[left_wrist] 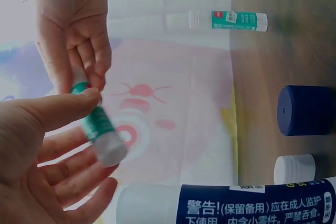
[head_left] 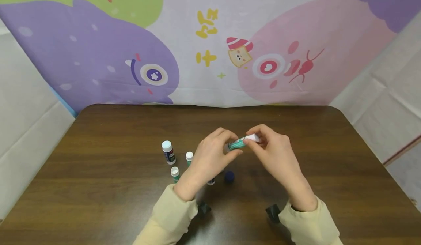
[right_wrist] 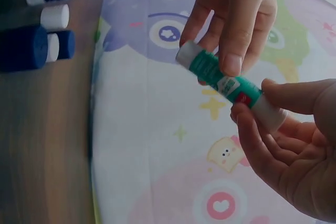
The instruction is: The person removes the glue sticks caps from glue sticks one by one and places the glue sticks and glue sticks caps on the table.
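Above the table, a glue stick with a green label and white ends is held between both hands. My left hand pinches its green barrel between thumb and fingers. At the white end on the other side, my right hand grips with thumb and fingertips. In the right wrist view the glue stick lies slanted, with the left hand over its label and the right hand at its lower end. The left wrist view shows this glue stick slightly blurred.
On the brown table stand a navy glue stick with a white top and two green-labelled ones, partly behind the left arm. A dark blue cap lies near the left wrist. A small white cap shows in the left wrist view.
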`<move>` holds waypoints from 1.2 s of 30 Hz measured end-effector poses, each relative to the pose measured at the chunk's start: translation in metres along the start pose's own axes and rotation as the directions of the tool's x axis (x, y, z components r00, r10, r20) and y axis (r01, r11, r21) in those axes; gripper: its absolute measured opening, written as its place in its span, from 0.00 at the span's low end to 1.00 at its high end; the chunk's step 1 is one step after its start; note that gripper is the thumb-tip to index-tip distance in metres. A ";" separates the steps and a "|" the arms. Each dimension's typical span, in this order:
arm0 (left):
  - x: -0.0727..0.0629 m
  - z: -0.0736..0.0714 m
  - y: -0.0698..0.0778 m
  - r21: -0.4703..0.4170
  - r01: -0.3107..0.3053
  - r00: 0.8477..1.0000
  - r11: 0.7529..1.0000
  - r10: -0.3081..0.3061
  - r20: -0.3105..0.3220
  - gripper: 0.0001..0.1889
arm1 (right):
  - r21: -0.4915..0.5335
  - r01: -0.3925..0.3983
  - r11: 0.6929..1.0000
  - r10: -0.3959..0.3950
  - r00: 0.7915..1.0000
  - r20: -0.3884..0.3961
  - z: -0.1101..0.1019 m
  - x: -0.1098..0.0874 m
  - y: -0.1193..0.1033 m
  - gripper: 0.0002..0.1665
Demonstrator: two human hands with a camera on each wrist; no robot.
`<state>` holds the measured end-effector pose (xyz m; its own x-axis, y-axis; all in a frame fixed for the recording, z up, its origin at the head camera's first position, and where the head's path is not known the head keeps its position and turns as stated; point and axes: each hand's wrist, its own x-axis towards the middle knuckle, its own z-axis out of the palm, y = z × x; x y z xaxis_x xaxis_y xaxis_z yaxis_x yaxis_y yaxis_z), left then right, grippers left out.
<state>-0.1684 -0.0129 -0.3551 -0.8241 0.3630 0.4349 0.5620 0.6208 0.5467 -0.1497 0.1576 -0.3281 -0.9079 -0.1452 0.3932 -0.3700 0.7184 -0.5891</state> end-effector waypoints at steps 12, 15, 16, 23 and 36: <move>-0.001 -0.002 0.002 0.017 -0.085 0.992 0.996 0.087 -0.094 0.10 | 0.035 0.013 0.999 -0.013 1.000 -0.002 -0.002 -0.001 -0.003 0.11; -0.001 -0.003 0.002 0.011 -0.089 0.992 0.996 0.090 -0.090 0.10 | 0.029 0.011 1.000 -0.012 1.000 0.011 -0.004 -0.001 -0.004 0.11; -0.001 -0.003 0.002 0.008 -0.090 0.992 0.996 0.090 -0.086 0.10 | 0.027 0.012 1.000 -0.013 1.000 0.014 -0.004 -0.001 -0.004 0.11; -0.001 -0.006 0.002 -0.017 -0.078 0.996 0.997 0.077 -0.033 0.10 | 0.019 0.031 0.999 -0.031 0.999 0.028 -0.006 -0.003 -0.005 0.10; 0.000 -0.010 0.002 -0.005 -0.063 0.998 0.998 0.063 0.020 0.10 | 0.021 0.068 0.997 -0.069 0.997 0.035 -0.007 -0.003 -0.006 0.10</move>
<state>-0.1665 -0.0186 -0.3472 -0.7882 0.4153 0.4541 0.6131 0.5931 0.5219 -0.1436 0.1590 -0.3206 -0.8868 -0.2179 0.4076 -0.4348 0.6925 -0.5757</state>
